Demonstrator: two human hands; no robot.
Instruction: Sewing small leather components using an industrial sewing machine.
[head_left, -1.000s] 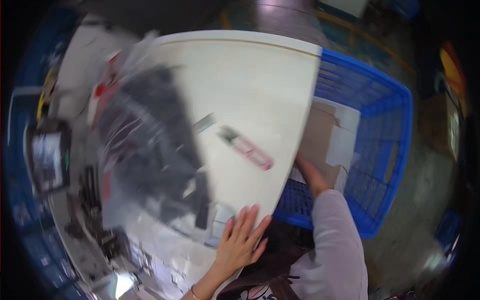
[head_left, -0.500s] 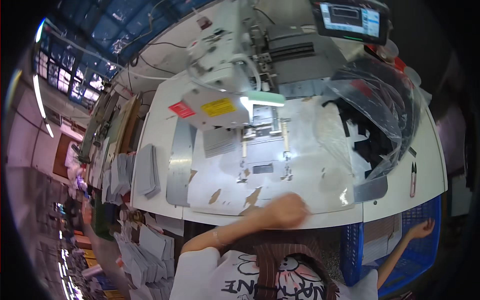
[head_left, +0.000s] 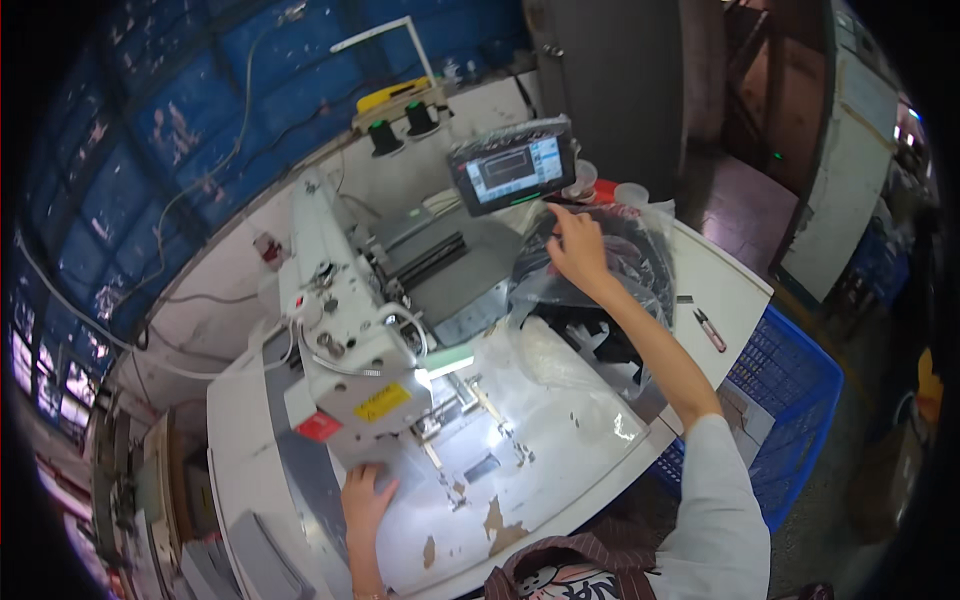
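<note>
My left hand (head_left: 367, 500) lies on the white work plate (head_left: 560, 470), left of the sewing machine's head (head_left: 365, 385), fingers and thumb apart. My right hand (head_left: 582, 248) is stretched forward over the clear plastic bag (head_left: 535, 275), just below and right of the lit control screen (head_left: 505, 172). One finger points out toward the screen's lower edge; whether it touches anything I cannot tell. Nothing shows in either hand. Black pieces (head_left: 620, 350) lie in the bag. A small grey rectangle (head_left: 484, 468) sits on the plate between the two clamp arms.
Thread snips (head_left: 711, 331) lie at the table's right side. A blue plastic crate (head_left: 800, 430) stands beyond that edge, with flat panels in it. Grey fabric pieces (head_left: 262, 565) are stacked on the table's near left. Thread cones (head_left: 421, 118) stand behind the machine.
The view has swung right. My right hand has gone from beside the crate up to near the screen. My left hand has moved from the plate's front edge to its left side.
</note>
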